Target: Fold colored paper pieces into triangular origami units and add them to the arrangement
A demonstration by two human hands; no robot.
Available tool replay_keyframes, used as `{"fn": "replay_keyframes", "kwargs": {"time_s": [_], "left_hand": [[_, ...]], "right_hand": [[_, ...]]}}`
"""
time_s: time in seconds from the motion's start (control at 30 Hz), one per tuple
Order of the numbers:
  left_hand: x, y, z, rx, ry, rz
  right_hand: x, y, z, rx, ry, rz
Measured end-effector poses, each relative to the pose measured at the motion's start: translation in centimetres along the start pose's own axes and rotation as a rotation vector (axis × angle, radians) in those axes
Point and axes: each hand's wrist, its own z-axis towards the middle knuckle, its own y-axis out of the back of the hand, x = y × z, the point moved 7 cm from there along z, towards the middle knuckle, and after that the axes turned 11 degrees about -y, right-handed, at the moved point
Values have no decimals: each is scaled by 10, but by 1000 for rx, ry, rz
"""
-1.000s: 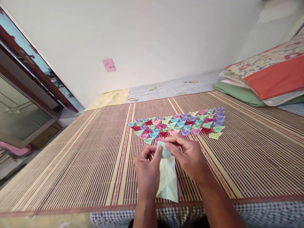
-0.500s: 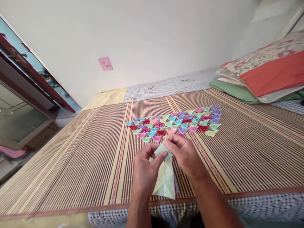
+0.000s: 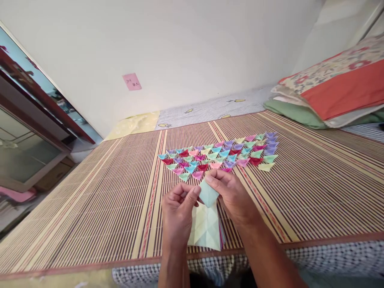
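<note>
Two hands meet over the striped bamboo mat (image 3: 99, 208), and both pinch one small pale green folded paper (image 3: 207, 193). Left hand (image 3: 177, 212) grips its left edge between thumb and fingers, and right hand (image 3: 232, 195) closes on its upper right edge. This paper is held just above a stack of square sheets (image 3: 206, 232), which lies on the mat near its front edge; the top sheet is light green with crease lines, and pink edges show on the stack's right side. Just beyond the hands, further on the mat, many small coloured folded triangles (image 3: 219, 155) lie in rows, close together. Past the mat's far edge is a patterned bedsheet (image 3: 210, 110), then a white wall with a pink note (image 3: 131, 81). Near the mat's far right corner lie folded quilts (image 3: 333, 90).
</note>
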Motion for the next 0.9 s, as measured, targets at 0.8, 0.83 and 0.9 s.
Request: {"fn": "replay_keyframes", "kwargs": {"time_s": [0.8, 0.83, 0.9], "left_hand": [[-19, 19, 6, 121, -134, 61], [-19, 20, 6, 113, -133, 58], [-19, 22, 7, 112, -129, 51]], "right_hand": [[24, -5, -14, 124, 91, -219], [26, -5, -16, 137, 109, -247], [28, -4, -18, 116, 154, -301]]}}
